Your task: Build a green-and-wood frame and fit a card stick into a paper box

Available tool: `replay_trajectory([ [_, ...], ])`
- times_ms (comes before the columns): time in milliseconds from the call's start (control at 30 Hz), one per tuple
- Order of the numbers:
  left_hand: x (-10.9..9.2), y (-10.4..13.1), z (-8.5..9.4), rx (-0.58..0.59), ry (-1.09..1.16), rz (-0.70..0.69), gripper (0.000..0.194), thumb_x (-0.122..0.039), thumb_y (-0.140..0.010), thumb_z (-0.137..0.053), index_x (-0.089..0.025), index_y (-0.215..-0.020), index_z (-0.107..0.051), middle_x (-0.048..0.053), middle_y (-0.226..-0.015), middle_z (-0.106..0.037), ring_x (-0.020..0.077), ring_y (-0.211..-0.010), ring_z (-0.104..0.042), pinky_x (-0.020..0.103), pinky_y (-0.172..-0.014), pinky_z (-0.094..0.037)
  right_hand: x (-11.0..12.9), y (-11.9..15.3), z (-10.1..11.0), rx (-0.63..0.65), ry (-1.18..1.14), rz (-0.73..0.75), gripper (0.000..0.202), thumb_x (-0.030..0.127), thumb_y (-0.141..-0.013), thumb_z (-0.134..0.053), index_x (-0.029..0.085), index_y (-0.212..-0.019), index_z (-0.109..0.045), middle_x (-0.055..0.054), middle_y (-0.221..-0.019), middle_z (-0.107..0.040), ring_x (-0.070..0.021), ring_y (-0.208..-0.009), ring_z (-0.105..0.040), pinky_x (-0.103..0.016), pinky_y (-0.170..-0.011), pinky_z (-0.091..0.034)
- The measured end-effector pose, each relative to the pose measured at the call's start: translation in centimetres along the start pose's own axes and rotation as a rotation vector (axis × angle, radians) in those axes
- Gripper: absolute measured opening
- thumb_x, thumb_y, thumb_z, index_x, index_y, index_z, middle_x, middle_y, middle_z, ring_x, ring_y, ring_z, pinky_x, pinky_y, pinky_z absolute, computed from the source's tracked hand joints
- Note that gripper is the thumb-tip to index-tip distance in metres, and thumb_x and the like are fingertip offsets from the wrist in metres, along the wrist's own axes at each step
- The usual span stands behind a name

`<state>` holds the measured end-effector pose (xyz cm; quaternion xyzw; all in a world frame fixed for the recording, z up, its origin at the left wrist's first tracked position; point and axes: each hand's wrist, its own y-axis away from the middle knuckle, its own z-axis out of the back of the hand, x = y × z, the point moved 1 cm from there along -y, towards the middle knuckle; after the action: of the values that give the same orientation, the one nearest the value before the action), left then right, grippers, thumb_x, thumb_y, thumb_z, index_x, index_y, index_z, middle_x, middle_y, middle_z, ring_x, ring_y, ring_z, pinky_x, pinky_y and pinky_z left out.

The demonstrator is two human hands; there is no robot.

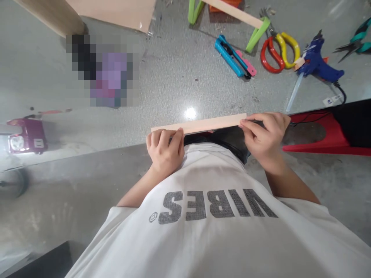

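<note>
A long, narrow strip [214, 123] in pale peach, like paper or thin card, stretches between my two hands at the near edge of the table. My left hand [165, 148] is closed on its left end, thumb and fingers pressed along the lower edge. At the other end my right hand [263, 133] pinches the strip's corner between thumb and fingertips. The strip tilts slightly, its right end farther from my body. Parts of both palms are hidden.
Beyond my hands on the grey table [174, 85] lie a blue cutter [230, 58], red-and-yellow-handled scissors [279, 52], a blue glue gun [319, 63] and teal-handled pliers [358, 42]. A peach sheet [121, 11] lies at the far left. A red chair [321, 133] stands right.
</note>
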<state>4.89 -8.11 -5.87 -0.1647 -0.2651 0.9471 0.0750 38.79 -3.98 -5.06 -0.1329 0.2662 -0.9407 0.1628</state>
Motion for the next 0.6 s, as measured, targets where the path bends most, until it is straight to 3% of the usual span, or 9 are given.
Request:
replay_trajectory([
  [233, 0.9, -2.1, 1.1, 0.041, 0.153, -0.01, 0.029, -0.035, -0.117, -0.068, -0.029, -0.096, -0.087, 0.008, -0.086, -0.07, 0.0302, -0.091, -0.064, 0.048, -0.088, -0.044, 0.4, -1.9, 1.5, 0.07, -0.059, -0.055, 0.034, 0.036, -0.118, -0.066, 0.029, -0.093, -0.088, -0.01, -0.105, -0.08, -0.0308, -0.102, -0.067, -0.055, -0.099, -0.047],
  [433, 2.1, -5.0, 2.0, 0.276, 0.244, 0.151, 0.017, -0.028, -0.103, -0.08, -0.029, -0.087, -0.082, 0.004, -0.083, -0.07, 0.0303, -0.092, -0.067, 0.051, -0.095, -0.05, 0.1, -3.4, 1.5, 0.19, -0.115, -0.122, 0.023, 0.029, -0.112, -0.069, 0.028, -0.097, -0.087, -0.011, -0.108, -0.079, -0.0341, -0.107, -0.07, -0.056, -0.096, -0.049],
  [600, 3.0, -5.8, 1.9, 0.26, 0.214, 0.264, 0.017, -0.024, -0.098, -0.084, -0.029, -0.085, -0.074, 0.005, -0.087, -0.072, 0.0327, -0.096, -0.069, 0.055, -0.097, -0.053, -0.4, -4.5, 1.8, 0.238, -0.183, -0.12, 0.018, 0.025, -0.107, -0.074, 0.028, -0.093, -0.084, -0.011, -0.105, -0.08, -0.0362, -0.104, -0.074, -0.056, -0.092, -0.053],
])
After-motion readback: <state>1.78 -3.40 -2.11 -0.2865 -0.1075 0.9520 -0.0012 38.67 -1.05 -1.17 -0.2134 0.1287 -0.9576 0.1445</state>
